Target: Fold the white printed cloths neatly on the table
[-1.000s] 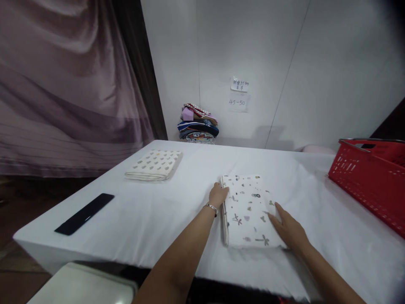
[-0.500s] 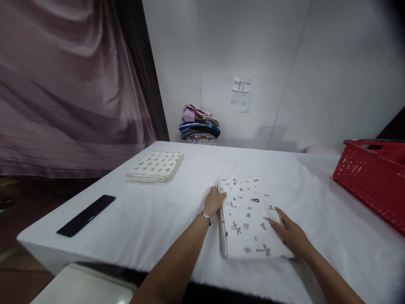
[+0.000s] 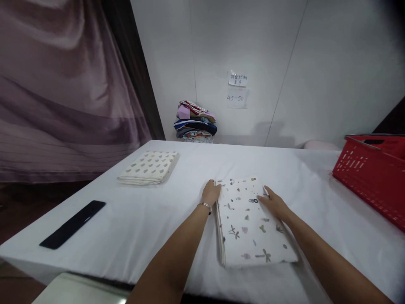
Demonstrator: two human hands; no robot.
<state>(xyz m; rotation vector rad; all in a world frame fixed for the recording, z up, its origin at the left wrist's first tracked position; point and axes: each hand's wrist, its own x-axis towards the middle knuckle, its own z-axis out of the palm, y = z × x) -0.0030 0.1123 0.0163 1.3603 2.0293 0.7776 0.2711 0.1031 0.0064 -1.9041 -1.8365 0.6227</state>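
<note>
Presently, the folded printed cloth (image 3: 249,223), off-white with small muted motifs, lies as a flat, layered rectangle on the smooth white table (image 3: 148,219), left of the rigid, perforated red basket (image 3: 376,185). The left hand (image 3: 211,192), back upward, touches the edge farther from the basket; whether it pinches cannot be determined. The right hand (image 3: 274,207), thumb and fingers apart, rests along the basket-side edge.

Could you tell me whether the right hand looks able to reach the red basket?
Probably yes: the right hand touches the nearer folded cloth, but only tablecloth shows between that hand and the red basket.
</note>
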